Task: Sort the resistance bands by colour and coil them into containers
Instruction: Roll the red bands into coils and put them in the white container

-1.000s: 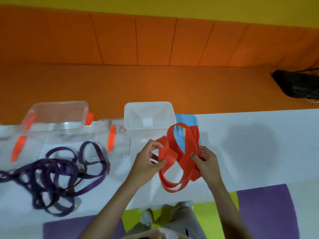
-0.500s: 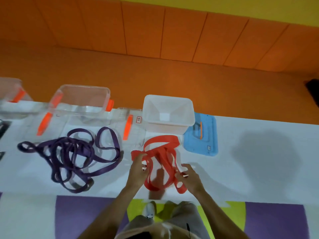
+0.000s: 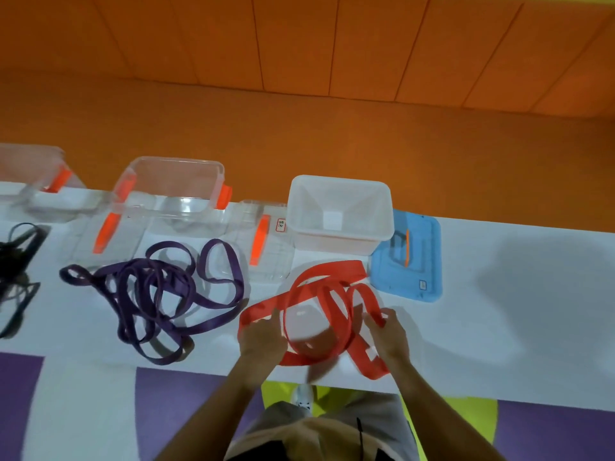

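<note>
A red resistance band (image 3: 329, 287) lies in loose loops on the white table, in front of a frosted white container (image 3: 339, 214). My left hand (image 3: 261, 337) pinches the band's left side. My right hand (image 3: 389, 336) grips its right side, where a strip hangs over the table's near edge. A tangle of purple bands (image 3: 156, 291) lies to the left of my hands. Dark bands (image 3: 16, 257) show at the far left edge.
Two clear containers with orange clips (image 3: 173, 184) (image 3: 36, 174) stand along the table's far edge, with clear lids (image 3: 266, 241) beside them. A blue lid (image 3: 411, 257) lies right of the white container. An orange wall and bench rise behind the table (image 3: 499, 294).
The red band has come down from being held up between my hands and now lies spread in wider loops on the table. The view has shifted left, showing more containers and dark bands.
</note>
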`<state>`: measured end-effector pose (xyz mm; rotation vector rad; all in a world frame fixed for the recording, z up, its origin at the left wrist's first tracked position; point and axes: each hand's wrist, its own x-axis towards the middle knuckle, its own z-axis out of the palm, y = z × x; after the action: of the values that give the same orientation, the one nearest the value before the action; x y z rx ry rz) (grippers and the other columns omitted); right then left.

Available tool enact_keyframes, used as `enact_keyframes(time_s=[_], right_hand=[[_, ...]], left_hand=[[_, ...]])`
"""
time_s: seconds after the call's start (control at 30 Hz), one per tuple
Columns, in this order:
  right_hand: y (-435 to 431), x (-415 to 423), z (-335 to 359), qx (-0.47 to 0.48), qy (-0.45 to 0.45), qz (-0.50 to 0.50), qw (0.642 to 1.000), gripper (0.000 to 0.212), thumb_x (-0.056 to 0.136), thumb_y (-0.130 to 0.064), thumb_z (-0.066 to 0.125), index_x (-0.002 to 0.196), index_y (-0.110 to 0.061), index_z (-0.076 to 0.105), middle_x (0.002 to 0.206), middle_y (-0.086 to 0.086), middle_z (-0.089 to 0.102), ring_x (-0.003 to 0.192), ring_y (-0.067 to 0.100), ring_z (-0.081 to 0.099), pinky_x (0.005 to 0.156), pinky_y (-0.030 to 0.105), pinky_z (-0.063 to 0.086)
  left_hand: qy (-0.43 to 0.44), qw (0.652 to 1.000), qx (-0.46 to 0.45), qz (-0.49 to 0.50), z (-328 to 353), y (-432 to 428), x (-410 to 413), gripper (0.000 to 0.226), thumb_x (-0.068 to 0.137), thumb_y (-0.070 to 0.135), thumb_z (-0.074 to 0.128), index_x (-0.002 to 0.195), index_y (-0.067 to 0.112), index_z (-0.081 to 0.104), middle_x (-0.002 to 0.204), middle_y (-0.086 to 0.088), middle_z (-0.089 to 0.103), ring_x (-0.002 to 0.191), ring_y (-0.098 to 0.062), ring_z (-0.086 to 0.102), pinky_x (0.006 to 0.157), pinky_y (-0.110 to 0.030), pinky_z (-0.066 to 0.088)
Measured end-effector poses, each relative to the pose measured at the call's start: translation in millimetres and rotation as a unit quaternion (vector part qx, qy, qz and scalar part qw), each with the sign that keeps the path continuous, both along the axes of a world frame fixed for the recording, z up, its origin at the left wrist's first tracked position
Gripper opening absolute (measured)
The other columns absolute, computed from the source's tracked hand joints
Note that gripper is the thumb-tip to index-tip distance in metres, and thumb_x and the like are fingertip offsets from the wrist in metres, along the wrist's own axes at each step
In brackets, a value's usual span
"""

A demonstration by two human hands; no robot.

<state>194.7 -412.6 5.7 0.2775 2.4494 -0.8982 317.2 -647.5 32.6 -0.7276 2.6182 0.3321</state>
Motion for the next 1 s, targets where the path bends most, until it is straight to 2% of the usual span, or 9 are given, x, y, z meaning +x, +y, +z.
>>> enact_keyframes(time_s=[0.1, 0.27, 0.37, 0.47, 0.57, 0.63, 0.8, 0.9, 1.0], right_hand=[[-11, -15, -3, 0.019, 0.012, -0.003, 1.0, 0.071, 0.102, -0.059, 0.058, 0.157, -0.016, 0.043, 0.151, 0.011, 0.059, 0.138, 0.036, 0.057, 0.115, 0.054, 0.046], [-17, -26, -4, 0.069, 0.052, -0.008, 0.996, 0.034, 0.106, -0.046, 0.054, 0.12, -0.022, 0.074, 0.119, 0.004, 0.077, 0.11, 0.029, 0.072, 0.097, 0.04, 0.056], [-11, -24, 11, -0.034, 0.104, -0.077, 0.991, 0.018, 0.102, -0.04, 0.065, 0.105, -0.027, 0.076, 0.101, -0.004, 0.08, 0.099, 0.023, 0.075, 0.087, 0.032, 0.051], [-2, -22, 38, -0.14, 0.152, -0.105, 0.973, 0.004, 0.098, -0.025, 0.072, 0.098, -0.029, 0.075, 0.094, -0.012, 0.076, 0.088, 0.01, 0.073, 0.085, 0.033, 0.058], [5, -24, 68, -0.2, 0.233, -0.062, 0.95, 0.024, 0.094, 0.004, 0.07, 0.099, -0.019, 0.074, 0.101, -0.004, 0.075, 0.09, 0.011, 0.073, 0.083, 0.025, 0.058], [8, -24, 90, -0.225, 0.268, -0.037, 0.936, 0.029, 0.091, 0.011, 0.07, 0.099, -0.017, 0.074, 0.101, -0.001, 0.074, 0.091, 0.007, 0.073, 0.077, 0.018, 0.057], [8, -21, 133, -0.264, 0.324, -0.025, 0.908, 0.029, 0.089, 0.008, 0.076, 0.096, -0.02, 0.076, 0.101, -0.001, 0.074, 0.096, 0.006, 0.072, 0.075, 0.013, 0.052], [7, -18, 152, -0.29, 0.348, -0.025, 0.891, 0.024, 0.089, 0.003, 0.08, 0.095, -0.02, 0.077, 0.098, -0.001, 0.075, 0.095, 0.011, 0.073, 0.08, 0.017, 0.054], [0, -10, 169, -0.358, 0.303, -0.03, 0.883, 0.022, 0.09, -0.003, 0.08, 0.096, -0.024, 0.076, 0.099, 0.005, 0.076, 0.098, 0.019, 0.075, 0.079, 0.027, 0.061]], left_hand=[[0.0, 0.997, 0.047, -0.062, 6, 6, -14, 0.051, 0.103, 0.03, 0.053, 0.153, 0.028, 0.043, 0.12, 0.0, 0.074, 0.109, -0.023, 0.072, 0.09, -0.035, 0.056], [0.047, 0.979, 0.183, -0.071, 15, 12, -37, 0.035, 0.102, 0.033, 0.061, 0.136, 0.033, 0.058, 0.109, 0.005, 0.073, 0.09, -0.013, 0.069, 0.075, -0.03, 0.055], [0.121, 0.954, 0.266, -0.069, 24, 21, -57, 0.033, 0.102, 0.026, 0.065, 0.134, 0.031, 0.062, 0.117, 0.006, 0.069, 0.085, -0.006, 0.061, 0.083, -0.034, 0.058], [0.196, 0.931, 0.301, -0.063, 37, 38, -78, 0.043, 0.102, 0.024, 0.067, 0.144, 0.028, 0.056, 0.142, 0.008, 0.061, 0.112, -0.004, 0.059, 0.096, -0.02, 0.048], [0.221, 0.909, 0.349, -0.05, 49, 53, -92, 0.066, 0.1, 0.031, 0.072, 0.158, 0.027, 0.041, 0.152, 0.015, 0.048, 0.133, -0.003, 0.047, 0.11, -0.023, 0.04], [0.23, 0.891, 0.388, -0.059, 61, 58, -100, 0.069, 0.098, 0.036, 0.074, 0.158, 0.029, 0.04, 0.149, 0.023, 0.044, 0.136, 0.001, 0.044, 0.114, -0.024, 0.039], [0.27, 0.826, 0.491, -0.06, 88, 61, -106, 0.03, 0.098, 0.019, 0.074, 0.126, 0.029, 0.067, 0.126, 0.012, 0.073, 0.123, -0.005, 0.066, 0.113, -0.038, 0.051], [0.293, 0.784, 0.546, -0.03, 105, 61, -98, 0.033, 0.099, 0.021, 0.075, 0.129, 0.029, 0.065, 0.123, 0.015, 0.073, 0.117, -0.003, 0.068, 0.103, -0.026, 0.053], [0.318, 0.754, 0.574, 0.001, 117, 59, -92, 0.018, 0.099, 0.019, 0.075, 0.115, 0.019, 0.066, 0.094, 0.016, 0.07, 0.088, 0.0, 0.065, 0.079, -0.015, 0.05]])
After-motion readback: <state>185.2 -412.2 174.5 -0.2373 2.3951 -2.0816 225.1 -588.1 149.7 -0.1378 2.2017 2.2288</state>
